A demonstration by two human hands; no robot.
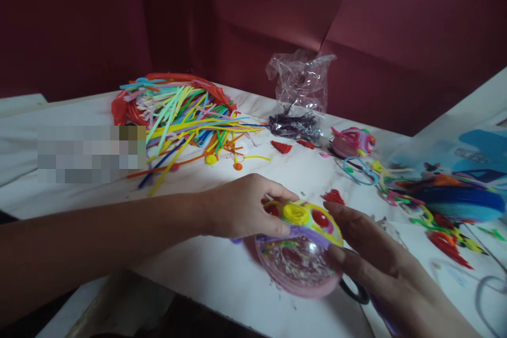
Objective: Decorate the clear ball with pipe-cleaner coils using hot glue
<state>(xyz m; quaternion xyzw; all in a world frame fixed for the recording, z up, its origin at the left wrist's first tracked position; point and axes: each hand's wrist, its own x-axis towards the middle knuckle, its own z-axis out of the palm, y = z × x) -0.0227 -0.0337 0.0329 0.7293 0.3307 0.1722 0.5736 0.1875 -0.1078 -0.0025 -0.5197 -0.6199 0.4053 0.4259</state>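
The ball [301,245] sits near the front edge of the surface [222,269], between the two hands. The left hand [241,206] is at its 9 o'clock and the right hand [376,259] at its 3 o'clock. The pile of sticks [178,116] lies far back at 11 o'clock. The bag [299,95] stands behind at 12 o'clock. A smaller ball [352,141] lies at 1 o'clock, right of the bag.

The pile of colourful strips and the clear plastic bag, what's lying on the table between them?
In the head view, nothing but bare white table lies between the pile of colourful strips and the clear plastic bag.
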